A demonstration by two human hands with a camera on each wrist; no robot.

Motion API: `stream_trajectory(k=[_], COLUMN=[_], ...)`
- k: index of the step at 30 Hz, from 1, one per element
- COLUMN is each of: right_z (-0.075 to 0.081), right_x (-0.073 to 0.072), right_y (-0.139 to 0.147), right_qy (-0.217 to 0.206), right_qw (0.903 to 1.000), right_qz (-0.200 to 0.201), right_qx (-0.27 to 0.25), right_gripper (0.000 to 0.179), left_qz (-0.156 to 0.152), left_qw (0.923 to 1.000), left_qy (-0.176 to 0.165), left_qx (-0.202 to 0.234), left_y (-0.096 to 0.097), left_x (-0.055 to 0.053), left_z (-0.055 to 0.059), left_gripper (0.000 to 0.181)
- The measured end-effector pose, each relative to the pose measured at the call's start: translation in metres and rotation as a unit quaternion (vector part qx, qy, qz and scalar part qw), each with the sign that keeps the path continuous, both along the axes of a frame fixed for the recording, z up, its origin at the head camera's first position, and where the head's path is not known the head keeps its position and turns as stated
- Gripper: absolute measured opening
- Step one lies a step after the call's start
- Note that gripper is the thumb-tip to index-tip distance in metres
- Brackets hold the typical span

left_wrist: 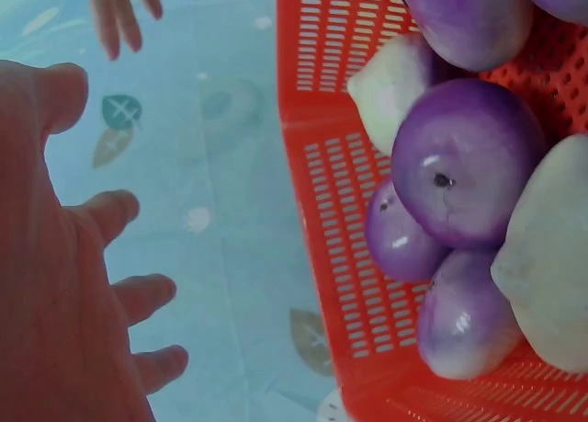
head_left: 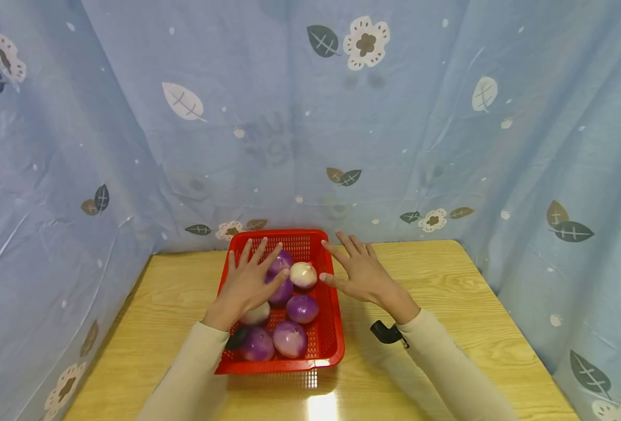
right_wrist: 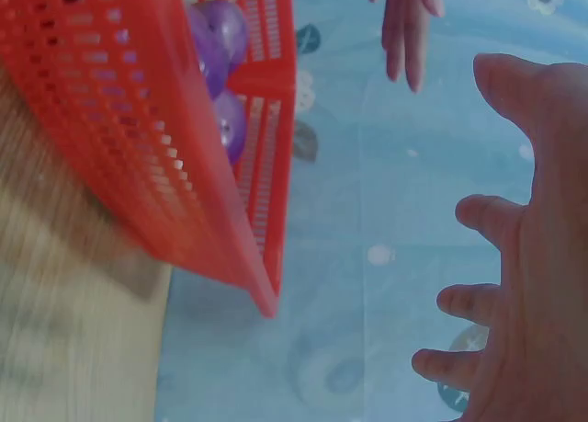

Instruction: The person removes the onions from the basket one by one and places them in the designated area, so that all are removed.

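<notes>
A red plastic basket (head_left: 325, 327) with slotted walls stands on the table and holds several purple onions (head_left: 290, 339), some with pale tops such as the whitish one (head_left: 303, 275) near its right side. My left hand (head_left: 244, 289) is spread above the basket's left part, fingers apart, hiding some onions in the head view. Over the basket's right rim, my right hand (head_left: 365, 275) reaches in from the right with its fingers spread. Neither hand holds anything. In the left wrist view the onions (left_wrist: 469, 163) lie piled beside the basket wall.
The basket rests on a light wood-grain table (head_left: 421, 280). A blue curtain (head_left: 268, 146) with leaf and flower prints hangs behind the table and along both sides. A black strap piece (head_left: 385, 332) sits at the right wrist.
</notes>
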State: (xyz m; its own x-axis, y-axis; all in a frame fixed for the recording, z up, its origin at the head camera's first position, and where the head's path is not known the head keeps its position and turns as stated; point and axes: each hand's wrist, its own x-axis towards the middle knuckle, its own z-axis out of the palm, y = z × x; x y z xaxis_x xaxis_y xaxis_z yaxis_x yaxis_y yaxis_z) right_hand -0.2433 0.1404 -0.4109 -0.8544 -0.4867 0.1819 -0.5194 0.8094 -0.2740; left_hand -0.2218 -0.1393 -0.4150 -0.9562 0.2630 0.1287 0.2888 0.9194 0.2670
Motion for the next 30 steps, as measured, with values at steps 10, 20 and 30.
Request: stream_trajectory(k=[10, 20, 30], right_z=[0.0, 0.004, 0.005], right_x=[0.013, 0.015, 0.018], right_y=[-0.017, -0.025, -0.033], right_qy=[0.015, 0.006, -0.022], right_qw=[0.9985, 0.9957, 0.9941], right_qz=[0.048, 0.089, 0.106], right_qx=[-0.02, -0.027, 0.0], right_gripper=[0.072, 0.072, 0.072], left_qz=[0.007, 0.005, 0.03], left_qw=[0.9999, 0.9993, 0.9977], left_qy=[0.01, 0.003, 0.01], left_qx=[0.007, 0.036, 0.061], left_y=[-0.018, -0.041, -0.062], left_x=[0.01, 0.018, 0.026], left_z=[0.0, 0.009, 0.005], left_gripper=[0.069, 0.066, 0.07])
